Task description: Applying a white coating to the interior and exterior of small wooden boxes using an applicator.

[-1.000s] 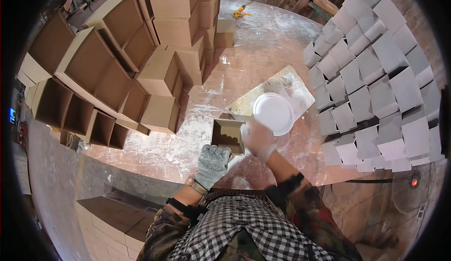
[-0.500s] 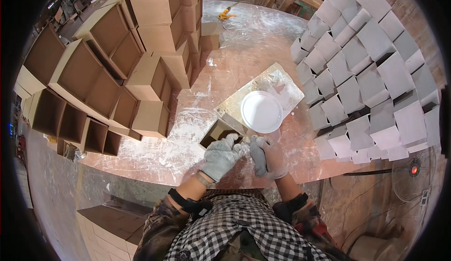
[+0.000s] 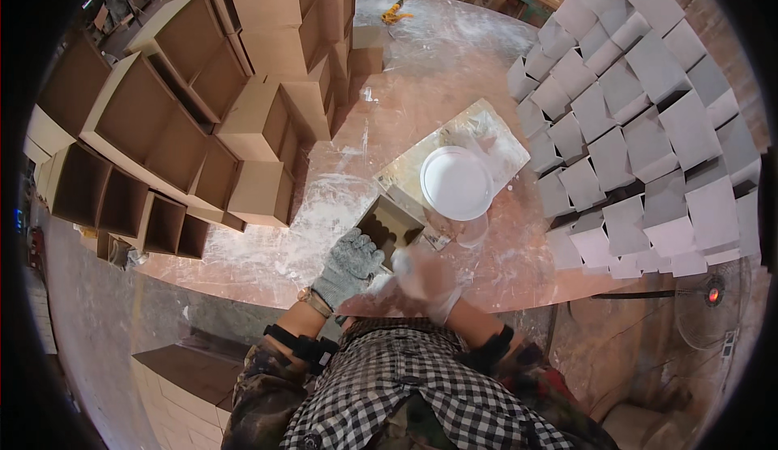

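Now that your grey-gloved left hand [image 3: 346,267] pinches the open brown cardboard box [image 3: 395,221] at eight o'clock, it seems steadied; your right hand [image 3: 427,276], at five, blurs, fingers unreadable.

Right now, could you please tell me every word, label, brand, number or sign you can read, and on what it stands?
None can be read.
Box by left hand, brown boxes, pale boxes: no lettering shows.
Tag by fan, mark on left armband: too small to tell.
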Action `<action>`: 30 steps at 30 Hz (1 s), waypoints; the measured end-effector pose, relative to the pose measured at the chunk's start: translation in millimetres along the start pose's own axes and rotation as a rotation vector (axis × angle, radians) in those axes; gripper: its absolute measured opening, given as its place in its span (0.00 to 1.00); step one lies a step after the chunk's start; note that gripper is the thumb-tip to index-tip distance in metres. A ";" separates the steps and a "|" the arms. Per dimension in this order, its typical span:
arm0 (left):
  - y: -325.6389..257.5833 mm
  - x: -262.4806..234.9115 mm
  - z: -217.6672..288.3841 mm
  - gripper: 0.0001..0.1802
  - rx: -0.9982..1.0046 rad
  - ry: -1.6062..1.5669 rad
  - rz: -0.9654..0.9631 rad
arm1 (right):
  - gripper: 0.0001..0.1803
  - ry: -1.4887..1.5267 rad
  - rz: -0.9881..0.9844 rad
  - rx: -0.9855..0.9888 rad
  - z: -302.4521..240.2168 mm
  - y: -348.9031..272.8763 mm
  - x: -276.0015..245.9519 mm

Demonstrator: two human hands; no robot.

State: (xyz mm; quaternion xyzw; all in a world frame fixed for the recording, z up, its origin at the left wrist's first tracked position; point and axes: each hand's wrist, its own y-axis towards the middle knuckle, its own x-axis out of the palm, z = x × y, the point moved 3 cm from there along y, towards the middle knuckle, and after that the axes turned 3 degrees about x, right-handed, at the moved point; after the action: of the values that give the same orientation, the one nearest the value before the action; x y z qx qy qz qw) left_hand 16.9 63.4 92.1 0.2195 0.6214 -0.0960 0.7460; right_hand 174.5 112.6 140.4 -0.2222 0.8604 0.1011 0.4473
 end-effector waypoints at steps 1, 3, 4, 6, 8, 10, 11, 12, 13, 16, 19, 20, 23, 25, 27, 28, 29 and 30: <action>0.1 1.6 -1.5 0.08 0.004 0.000 -0.001 | 0.11 -0.011 0.004 -0.071 -8.7 -11.0 5.5; 0.1 0.8 -3.8 0.06 0.053 -0.088 0.184 | 0.11 -0.020 0.011 -0.140 -9.0 -10.0 8.9; 1.5 -2.2 -4.0 0.06 0.063 -0.088 0.181 | 0.12 -0.011 -0.027 -0.056 4.7 2.7 9.6; 6.2 -8.0 -3.2 0.06 0.047 -0.074 0.118 | 0.14 -0.028 -0.032 0.067 18.9 35.7 -4.4; 11.7 -6.8 0.0 0.05 0.056 -0.074 0.113 | 0.14 -0.057 0.010 0.119 26.3 59.0 -20.6; 12.5 -2.7 2.0 0.05 0.064 -0.073 0.109 | 0.16 -0.039 -0.054 0.258 35.4 67.3 -21.4; 10.3 1.1 3.8 0.04 0.050 -0.066 0.121 | 0.16 -0.040 -0.050 0.261 34.1 60.9 -17.7; 9.2 4.3 4.1 0.04 0.036 -0.059 0.132 | 0.16 -0.012 -0.029 0.262 29.8 45.9 -10.5; 10.1 3.4 4.3 0.04 0.035 -0.061 0.134 | 0.16 0.016 -0.013 0.262 26.0 29.6 -2.3; 9.3 -5.3 7.0 0.04 0.035 -0.071 0.206 | 0.16 0.099 -0.098 0.105 16.5 -12.4 19.0; 11.7 -3.9 6.7 0.04 0.047 -0.038 0.116 | 0.14 -0.076 -0.167 0.020 29.2 -2.1 28.2; 10.1 -3.6 5.9 0.04 0.035 -0.040 0.093 | 0.14 -0.013 -0.027 0.086 24.8 10.2 12.6; 14.8 -4.0 8.0 0.05 0.033 -0.039 0.070 | 0.14 0.056 0.087 0.225 38.6 58.6 -25.8; 15.0 -1.5 7.5 0.06 0.032 -0.033 0.065 | 0.14 0.022 0.116 0.202 33.1 59.3 -22.5; 10.4 2.7 6.0 0.08 -0.010 -0.078 0.122 | 0.14 -0.152 0.082 0.169 19.8 50.4 -17.5; 10.8 1.8 5.9 0.08 -0.013 -0.077 0.120 | 0.14 -0.090 0.066 0.130 16.5 34.7 -5.1; 11.6 1.0 6.4 0.08 -0.018 -0.076 0.102 | 0.14 -0.030 0.051 0.095 15.2 15.5 7.1; 9.5 0.2 7.4 0.09 -0.023 -0.074 0.082 | 0.12 0.048 0.029 0.053 9.4 -2.3 11.7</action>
State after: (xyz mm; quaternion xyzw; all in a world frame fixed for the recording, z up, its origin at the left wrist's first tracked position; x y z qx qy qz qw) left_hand 27.4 68.5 94.9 0.2326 0.5851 -0.0664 0.7741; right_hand 176.5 110.7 125.5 -0.2002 0.8763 0.0794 0.4309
